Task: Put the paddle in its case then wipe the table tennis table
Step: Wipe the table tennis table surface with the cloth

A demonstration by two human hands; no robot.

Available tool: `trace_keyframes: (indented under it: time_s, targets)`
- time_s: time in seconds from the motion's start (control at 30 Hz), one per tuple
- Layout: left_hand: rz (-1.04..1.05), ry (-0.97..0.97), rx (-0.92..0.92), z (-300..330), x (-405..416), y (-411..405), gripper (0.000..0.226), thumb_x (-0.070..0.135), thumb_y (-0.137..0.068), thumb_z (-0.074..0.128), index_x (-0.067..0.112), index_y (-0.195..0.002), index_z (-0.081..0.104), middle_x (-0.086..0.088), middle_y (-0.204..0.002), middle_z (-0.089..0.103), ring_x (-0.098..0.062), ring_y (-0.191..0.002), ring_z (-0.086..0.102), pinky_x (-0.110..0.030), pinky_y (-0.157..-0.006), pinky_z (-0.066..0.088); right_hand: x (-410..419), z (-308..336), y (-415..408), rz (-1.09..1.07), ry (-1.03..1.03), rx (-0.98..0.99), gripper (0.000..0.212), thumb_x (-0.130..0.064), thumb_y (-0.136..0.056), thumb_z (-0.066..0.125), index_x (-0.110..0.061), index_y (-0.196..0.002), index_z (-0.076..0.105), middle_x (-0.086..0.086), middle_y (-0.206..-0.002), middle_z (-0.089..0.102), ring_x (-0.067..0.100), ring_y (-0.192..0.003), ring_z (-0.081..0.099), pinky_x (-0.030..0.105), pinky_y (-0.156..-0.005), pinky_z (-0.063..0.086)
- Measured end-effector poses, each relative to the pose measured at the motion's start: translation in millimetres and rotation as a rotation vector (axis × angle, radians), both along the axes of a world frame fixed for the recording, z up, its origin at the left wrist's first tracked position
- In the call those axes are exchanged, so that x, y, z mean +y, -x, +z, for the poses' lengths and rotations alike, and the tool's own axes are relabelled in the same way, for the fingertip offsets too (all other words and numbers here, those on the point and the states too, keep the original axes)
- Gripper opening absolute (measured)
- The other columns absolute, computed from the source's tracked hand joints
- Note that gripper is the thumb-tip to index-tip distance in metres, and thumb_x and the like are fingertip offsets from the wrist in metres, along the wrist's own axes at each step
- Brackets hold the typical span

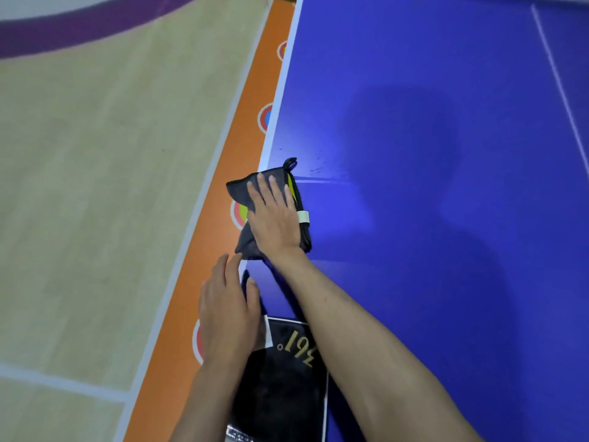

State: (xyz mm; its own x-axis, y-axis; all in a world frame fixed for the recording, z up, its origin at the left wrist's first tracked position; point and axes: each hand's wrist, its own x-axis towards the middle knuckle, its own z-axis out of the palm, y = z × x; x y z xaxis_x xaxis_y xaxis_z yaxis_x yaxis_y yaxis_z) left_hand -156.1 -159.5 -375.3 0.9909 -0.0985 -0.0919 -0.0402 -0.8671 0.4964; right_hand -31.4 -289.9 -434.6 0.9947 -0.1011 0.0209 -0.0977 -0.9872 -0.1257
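Black case [280, 387] at table [446, 154] edge, right hand [274, 215] flat on cloth [242, 189].

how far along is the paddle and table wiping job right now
No paddle is in sight, and a black case lies at the near table edge, so the paddle looks put away, though I cannot see inside. Wiping is in hand: the right hand presses flat on a dark cloth at the left edge of the blue table, the left hand open by the case. Most of the table is left.
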Motion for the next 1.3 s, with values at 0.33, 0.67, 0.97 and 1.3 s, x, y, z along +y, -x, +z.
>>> trace_keyframes:
  time_s: [0.33,0.67,0.97,1.3]
  targets:
    - [0.039,-0.032,0.093,-0.3,-12.3,-5.5,0.049,0.03,-0.103,0.048,0.016,-0.15,0.044,-0.009,-0.146,0.056,-0.034,-0.131,0.052,-0.05,-0.105,0.044,-176.4,-8.6,107.5,-0.413,-0.04,-0.167,0.058,-0.042,-0.099,0.042,-0.03,-0.156,0.047,0.004,-0.167,0.037,0.029,-0.153,0.034,0.05,-0.127,0.023]
    - [0.163,0.17,0.166,8.4,-16.4,-12.9,0.047,0.025,-0.106,0.034,0.015,-0.152,0.041,-0.011,-0.136,0.062,-0.035,-0.125,0.053,-0.05,-0.106,0.041,-141.4,-13.8,120.6,-0.632,-0.023,-0.1,0.064,-0.039,-0.103,0.054,-0.026,-0.163,0.034,0.007,-0.172,0.024,0.032,-0.158,0.022,0.059,-0.128,0.013]
    - [0.092,0.311,0.302,5.3,23.0,-16.1,0.06,0.05,-0.103,0.027,0.028,-0.159,0.027,-0.009,-0.146,0.054,-0.03,-0.14,0.043,-0.052,-0.115,0.035,45.1,-3.7,64.7,-0.338,-0.042,-0.142,0.061,-0.045,-0.103,0.035,-0.025,-0.16,0.04,0.011,-0.169,0.031,0.034,-0.157,0.027,0.062,-0.124,0.024]
    - [0.067,0.149,0.075,23.8,7.6,1.0,0.047,0.027,-0.108,0.04,0.016,-0.154,0.04,-0.007,-0.153,0.049,-0.03,-0.14,0.04,-0.05,-0.114,0.033,-37.8,-7.4,115.7,-0.183,-0.04,0.017,0.069,-0.047,-0.106,0.038,-0.028,-0.168,0.012,0.004,-0.176,0.001,0.026,-0.162,0.001,0.052,-0.13,0.006]
